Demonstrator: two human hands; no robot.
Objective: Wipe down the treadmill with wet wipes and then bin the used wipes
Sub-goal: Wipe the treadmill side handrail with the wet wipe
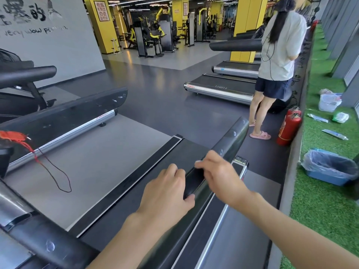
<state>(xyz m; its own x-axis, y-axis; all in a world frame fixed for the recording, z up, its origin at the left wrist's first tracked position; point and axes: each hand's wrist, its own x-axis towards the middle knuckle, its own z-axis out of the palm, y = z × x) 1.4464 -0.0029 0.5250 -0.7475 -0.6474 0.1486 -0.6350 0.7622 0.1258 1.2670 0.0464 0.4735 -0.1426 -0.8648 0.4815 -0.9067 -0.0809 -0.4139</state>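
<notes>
I stand on a treadmill whose grey belt (93, 171) runs away from me. Its dark right handrail (233, 136) slants up through the middle of the view. My left hand (167, 193) grips this rail, fingers curled over the top and thumb on the near side. Just beyond it, my right hand (219, 173) presses a wet wipe (198, 162) onto the rail; only a small white edge shows past the curled fingers. A blue bin (330, 167) with a plastic liner stands on the green turf at the right.
A person (277, 61) in a white shirt stands beside two red fire extinguishers (289, 127). A plastic bag (328, 101) and small packets (341, 117) lie on the turf (320, 210). A red safety cord (29, 146) hangs at the left. Other treadmills (219, 88) stand around.
</notes>
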